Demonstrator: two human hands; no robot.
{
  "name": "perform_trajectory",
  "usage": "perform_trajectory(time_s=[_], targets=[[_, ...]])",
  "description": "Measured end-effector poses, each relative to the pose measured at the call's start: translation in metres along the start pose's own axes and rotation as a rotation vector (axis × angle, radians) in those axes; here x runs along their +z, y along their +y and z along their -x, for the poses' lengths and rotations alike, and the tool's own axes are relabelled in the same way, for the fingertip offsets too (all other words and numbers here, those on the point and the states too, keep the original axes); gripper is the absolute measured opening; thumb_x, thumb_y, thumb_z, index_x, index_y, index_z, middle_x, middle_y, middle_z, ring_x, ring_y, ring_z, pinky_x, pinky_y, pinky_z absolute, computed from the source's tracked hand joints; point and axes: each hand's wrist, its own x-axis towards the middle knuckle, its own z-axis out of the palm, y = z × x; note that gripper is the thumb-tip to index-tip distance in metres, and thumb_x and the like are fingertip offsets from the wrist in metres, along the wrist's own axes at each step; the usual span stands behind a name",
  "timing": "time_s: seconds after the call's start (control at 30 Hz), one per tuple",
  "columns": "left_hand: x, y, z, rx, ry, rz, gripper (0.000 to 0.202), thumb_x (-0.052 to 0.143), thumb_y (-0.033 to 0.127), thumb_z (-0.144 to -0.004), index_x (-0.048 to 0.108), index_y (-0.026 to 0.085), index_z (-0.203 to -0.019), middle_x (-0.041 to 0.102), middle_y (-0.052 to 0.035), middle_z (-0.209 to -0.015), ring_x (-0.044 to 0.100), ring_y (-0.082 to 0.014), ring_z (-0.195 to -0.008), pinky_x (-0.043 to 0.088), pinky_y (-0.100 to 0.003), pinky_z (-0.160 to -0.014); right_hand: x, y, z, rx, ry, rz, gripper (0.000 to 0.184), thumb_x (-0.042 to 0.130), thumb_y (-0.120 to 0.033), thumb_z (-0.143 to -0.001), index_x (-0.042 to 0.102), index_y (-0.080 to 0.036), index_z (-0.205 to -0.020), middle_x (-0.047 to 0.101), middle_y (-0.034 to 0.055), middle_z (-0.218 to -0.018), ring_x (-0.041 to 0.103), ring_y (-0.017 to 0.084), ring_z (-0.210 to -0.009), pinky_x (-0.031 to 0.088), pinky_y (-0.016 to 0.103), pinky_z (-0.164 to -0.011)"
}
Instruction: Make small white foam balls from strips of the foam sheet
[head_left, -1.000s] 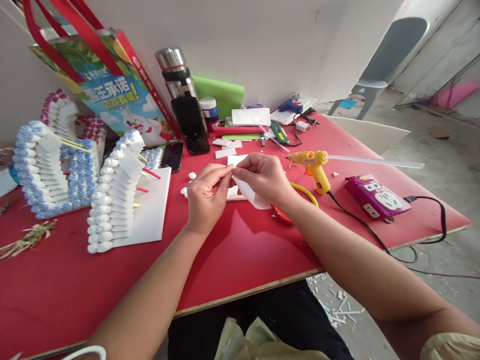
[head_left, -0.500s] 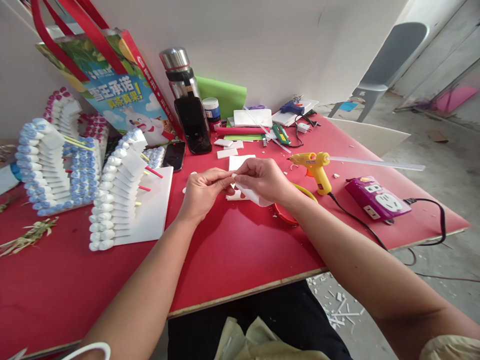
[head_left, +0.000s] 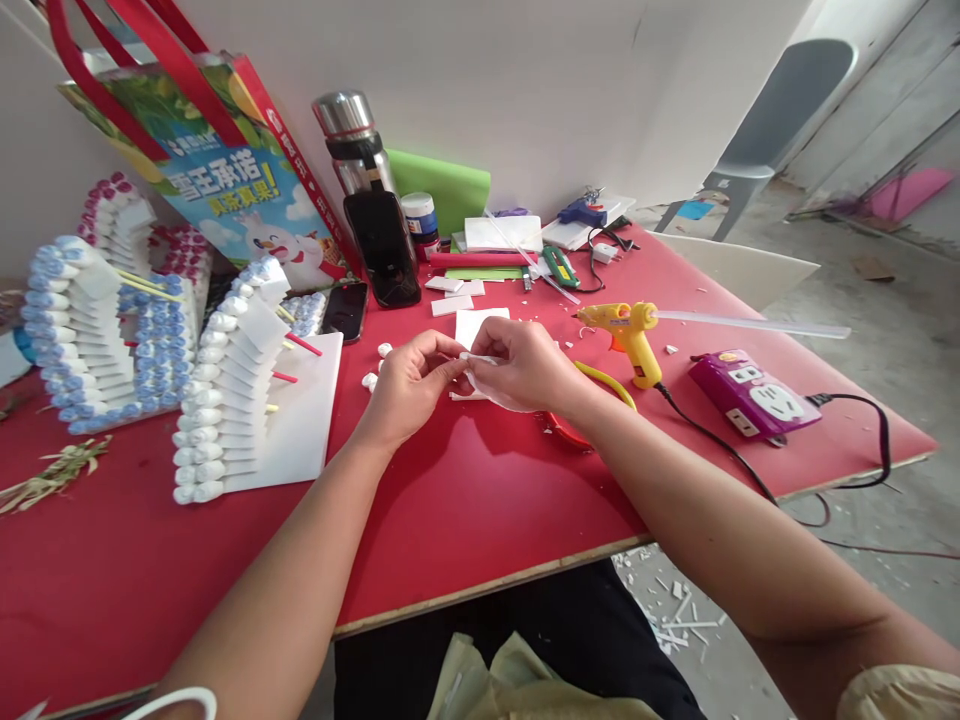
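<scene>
Both hands meet above the middle of the red table (head_left: 480,500). My left hand (head_left: 409,385) and my right hand (head_left: 525,365) pinch the same small white foam piece (head_left: 480,378) between fingertips, fingers closed on it. A white foam sheet (head_left: 480,322) lies just behind the hands. Red-handled scissors (head_left: 570,430) lie under my right wrist. Left of my left hand stands a white foam craft model (head_left: 240,390) with rows of rolled pieces.
A yellow glue gun (head_left: 630,335) stands right of my hands, wired to a purple power strip (head_left: 750,392). Two phones (head_left: 381,245), a steel flask (head_left: 352,140), a printed bag (head_left: 217,190) and foam scraps line the back. A blue-tipped craft model (head_left: 97,340) stands far left.
My hands have dropped a little toward the table while still working the white piece. The piece now lies flatter between the fingertips.
</scene>
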Motion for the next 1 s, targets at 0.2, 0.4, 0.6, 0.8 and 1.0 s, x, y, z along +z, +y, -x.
perform_trajectory(time_s=[0.2, 0.4, 0.6, 0.8, 1.0], targets=[[0.000, 0.002, -0.001, 0.116, 0.041, -0.128, 0.022, 0.071, 0.040, -0.085, 0.066, 0.020, -0.092, 0.065, -0.0006, -0.074, 0.061, -0.0138, -0.064, 0.052, -0.026, -0.063, -0.004, -0.003, -0.001, 0.037, -0.005, -0.124, 0.015, 0.068, -0.032, -0.079, 0.059, -0.020, -0.077, 0.062, -0.0002, -0.068, 0.052, 0.014, -0.062, 0.035, 0.024, -0.056], [-0.004, 0.010, 0.000, 0.164, 0.137, -0.097, 0.020, 0.072, 0.037, -0.085, 0.068, 0.020, -0.094, 0.066, -0.0018, -0.078, 0.060, -0.0147, -0.067, 0.050, -0.026, -0.066, -0.013, 0.007, -0.011, 0.545, -0.366, -0.964, 0.044, 0.059, -0.060, -0.088, 0.062, -0.017, -0.084, 0.065, 0.0045, -0.068, 0.060, 0.017, -0.057, 0.047, 0.027, -0.054], [-0.006, 0.016, 0.004, 0.173, 0.139, -0.182, 0.017, 0.069, 0.036, -0.087, 0.068, 0.022, -0.096, 0.069, -0.0028, -0.086, 0.064, -0.0156, -0.075, 0.050, -0.026, -0.072, -0.007, 0.004, -0.008, 0.555, -0.642, -1.367, 0.051, 0.038, -0.061, -0.098, 0.064, -0.016, -0.095, 0.070, 0.0093, -0.078, 0.071, 0.025, -0.080, 0.056, 0.041, -0.076], [-0.002, 0.016, 0.004, 0.200, 0.121, -0.203, 0.017, 0.068, 0.036, -0.088, 0.068, 0.021, -0.095, 0.069, -0.0036, -0.089, 0.065, -0.0167, -0.078, 0.052, -0.028, -0.076, -0.007, -0.002, -0.006, 0.586, -0.616, -1.385, 0.063, 0.037, -0.073, -0.092, 0.063, -0.015, -0.095, 0.065, 0.0076, -0.075, 0.067, 0.024, -0.075, 0.055, 0.050, -0.081], [-0.001, 0.017, 0.005, 0.200, 0.120, -0.190, 0.019, 0.068, 0.038, -0.087, 0.069, 0.021, -0.096, 0.069, -0.0032, -0.084, 0.065, -0.0161, -0.074, 0.052, -0.028, -0.074, -0.004, 0.002, -0.007, 0.606, -0.605, -1.399, 0.061, 0.036, -0.073, -0.092, 0.061, -0.017, -0.094, 0.063, 0.0070, -0.074, 0.064, 0.024, -0.074, 0.055, 0.046, -0.079]])
